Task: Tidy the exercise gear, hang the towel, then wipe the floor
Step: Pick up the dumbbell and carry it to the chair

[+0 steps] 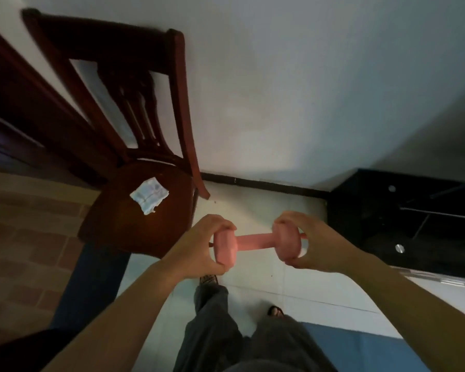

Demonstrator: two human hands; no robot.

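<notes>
— Pale floor tiles (pixel 293 277) below and a plain white wall (pixel 306 89) ahead: is that the room?

— Yes, seen from above. At the middle, the left hand (pixel 199 245) has its fingers and thumb curled round one end of a pink dumbbell (pixel 253 241).

— And the other hand?

— The right hand (pixel 304 242) wraps the opposite end the same way. The bar lies level between them, held in the air above the tiles, in front of the person's legs.

— What is below?

— Grey trousers (pixel 212 331) and a sandalled foot (pixel 275 311), with a blue mat (pixel 360 350) at the lower right.

— To the left?

— A dark wooden chair (pixel 134 226) stands just beside the left hand, its back against the wall. A folded white cloth (pixel 149 196) lies on the seat, towards the back. Beyond the chair the floor turns to a brick pattern (pixel 24 237).

— And right?

— A black glass-fronted cabinet (pixel 373 210) sits low against the wall, near the right hand but apart from it.
</notes>
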